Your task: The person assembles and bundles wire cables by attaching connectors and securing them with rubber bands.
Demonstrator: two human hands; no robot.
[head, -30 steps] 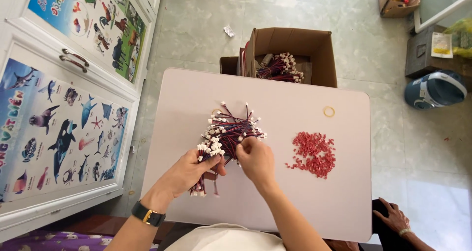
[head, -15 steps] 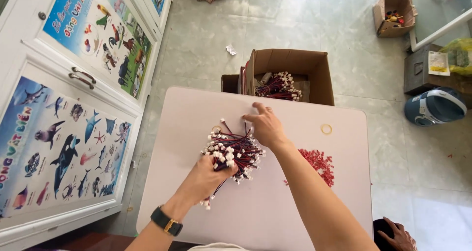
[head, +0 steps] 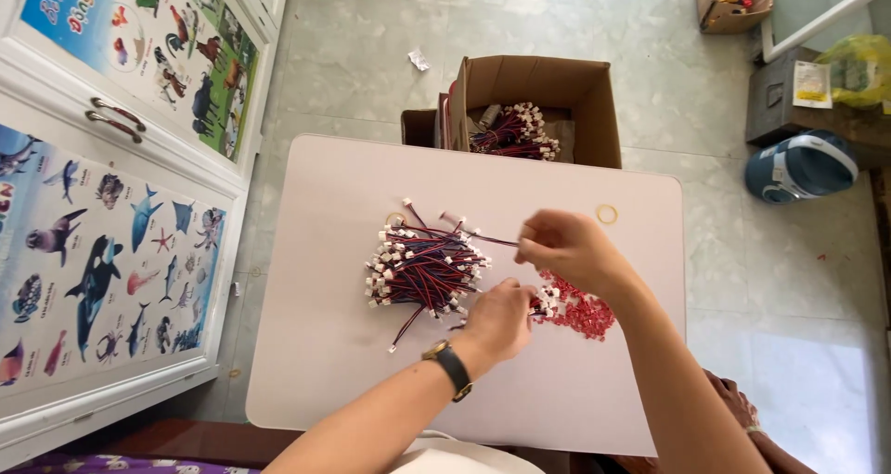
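Note:
A pile of short red-and-black wires with white connectors lies on the white table. My left hand, a watch on its wrist, is just right of the pile. It holds a small bunch of these wires, whose white ends stick out over a heap of small red parts. My right hand hovers above that heap and pinches one wire that reaches back to the pile.
An open cardboard box with more wires stands behind the table. A yellow rubber band lies near the far right corner. Cabinet doors with animal posters are at left, a blue round container at right. Another person's hand is at bottom right.
My right hand came back from the table's far edge to the middle with a wire. My left hand let the big pile rest and moved right toward the red parts.

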